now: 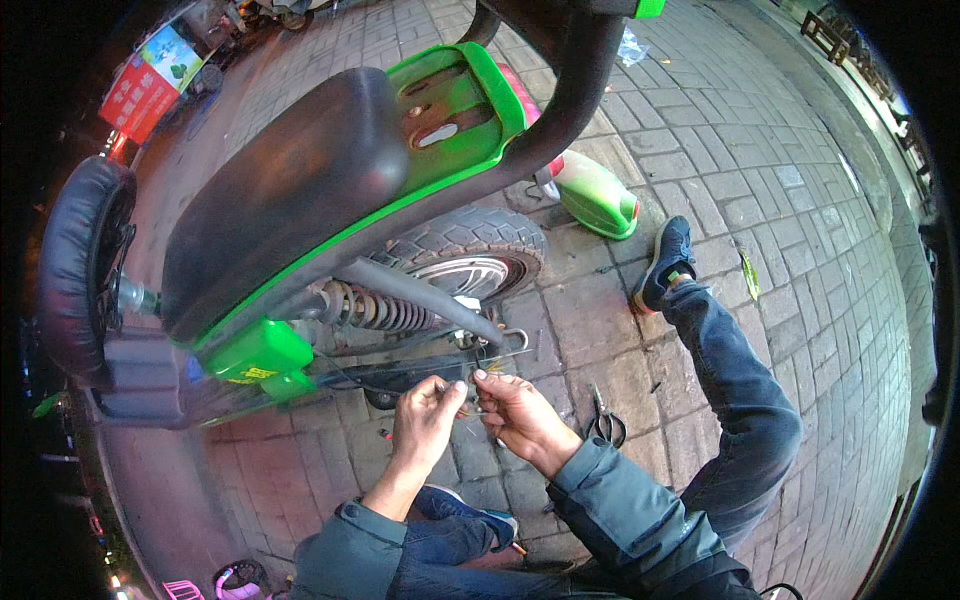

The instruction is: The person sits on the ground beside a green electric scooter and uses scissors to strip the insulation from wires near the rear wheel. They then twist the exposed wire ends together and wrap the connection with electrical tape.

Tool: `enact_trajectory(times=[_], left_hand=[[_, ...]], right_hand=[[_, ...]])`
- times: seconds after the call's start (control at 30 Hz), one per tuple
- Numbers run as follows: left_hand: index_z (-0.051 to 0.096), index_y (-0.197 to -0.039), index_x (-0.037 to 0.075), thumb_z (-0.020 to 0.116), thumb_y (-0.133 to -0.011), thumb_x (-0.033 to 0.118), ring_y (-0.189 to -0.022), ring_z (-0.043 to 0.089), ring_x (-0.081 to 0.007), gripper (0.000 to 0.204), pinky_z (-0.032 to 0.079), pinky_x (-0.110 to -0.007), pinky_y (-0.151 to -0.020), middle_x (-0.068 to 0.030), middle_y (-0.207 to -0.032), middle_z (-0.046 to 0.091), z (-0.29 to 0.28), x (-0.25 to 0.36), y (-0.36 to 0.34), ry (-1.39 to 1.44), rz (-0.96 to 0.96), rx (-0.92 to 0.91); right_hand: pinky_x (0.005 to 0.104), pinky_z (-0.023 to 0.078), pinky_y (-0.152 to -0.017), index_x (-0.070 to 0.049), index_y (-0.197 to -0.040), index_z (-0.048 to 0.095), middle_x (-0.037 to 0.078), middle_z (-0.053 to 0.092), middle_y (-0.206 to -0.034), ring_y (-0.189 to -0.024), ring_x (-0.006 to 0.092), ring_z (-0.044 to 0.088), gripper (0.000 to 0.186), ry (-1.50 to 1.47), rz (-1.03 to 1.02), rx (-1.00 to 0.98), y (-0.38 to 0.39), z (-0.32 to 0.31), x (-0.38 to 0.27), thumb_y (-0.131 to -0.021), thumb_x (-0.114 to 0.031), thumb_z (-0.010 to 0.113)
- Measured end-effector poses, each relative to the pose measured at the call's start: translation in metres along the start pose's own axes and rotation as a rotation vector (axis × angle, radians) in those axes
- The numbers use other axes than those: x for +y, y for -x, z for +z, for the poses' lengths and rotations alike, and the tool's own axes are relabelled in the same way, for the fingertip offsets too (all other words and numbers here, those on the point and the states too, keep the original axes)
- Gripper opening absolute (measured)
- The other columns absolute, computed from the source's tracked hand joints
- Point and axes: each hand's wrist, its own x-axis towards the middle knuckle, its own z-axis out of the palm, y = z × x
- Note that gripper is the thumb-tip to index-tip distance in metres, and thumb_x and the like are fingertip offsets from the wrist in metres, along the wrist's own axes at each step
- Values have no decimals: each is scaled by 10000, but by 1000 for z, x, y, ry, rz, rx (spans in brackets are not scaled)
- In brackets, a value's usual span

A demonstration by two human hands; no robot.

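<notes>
Both my hands meet close together beside the rear of a green and black electric scooter [300, 190]. Thumb and fingers of my left hand [424, 420] are pinched, and so are those of my right hand [522, 412]. Thin wires [492, 368], some of them yellowish, run from near the scooter's frame down to my fingertips. Their ends are mostly hidden by my fingers. Just beyond my hands are the rear wheel [510, 245] and a coil-spring shock absorber [385, 308].
Black-handled scissors [606, 424] lie on the brick paving right of my right hand. My outstretched leg [735, 400] and dark shoe [668, 262] are farther right. A green tail piece [598, 198] sticks out behind the wheel. Red signboard [140, 100] at far left.
</notes>
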Motion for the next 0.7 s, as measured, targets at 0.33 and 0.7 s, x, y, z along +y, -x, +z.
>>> enact_trajectory(times=[0.33,0.7], left_hand=[[618,-942,49,735,-864,103,-747,683,-292,151,550,-388,-641,-102,-858,684,6,6,14,-614,601,219],[657,-1088,57,700,-871,87,-765,691,-274,223,562,-362,-650,-99,-879,672,4,10,24,-940,784,224]], right_hand=[[212,284,-490,-112,-784,599,-66,446,-632,-551,46,363,202,24,-102,79,5,0,4,-934,-204,699],[220,279,-463,-145,-725,582,-79,452,-597,-501,40,354,257,113,-92,107,9,3,5,-935,-234,700]])
